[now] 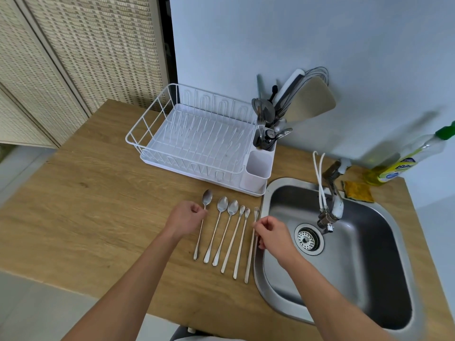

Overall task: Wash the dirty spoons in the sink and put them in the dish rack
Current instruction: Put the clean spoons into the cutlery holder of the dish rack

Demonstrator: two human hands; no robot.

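Several long-handled metal spoons (222, 232) lie side by side on the wooden counter, bowls pointing away from me, just left of the steel sink (369, 279). My left hand (186, 219) pinches the neck of the leftmost spoon (206, 198). At the row's right end, my right hand (270, 233) has its fingertips closed on the handle of the rightmost spoon (249, 262). Both spoons still rest on the counter. The white wire dish rack (152, 126) stands behind the spoons, with nothing on its tines.
The rack's white cutlery holder (257, 172) has a back section crammed with utensils (275, 109). A tap (332, 200) with white hoses reaches over the sink drain (306, 239). A yellow sponge (358, 191) and a dish soap bottle (403, 161) sit behind the sink.
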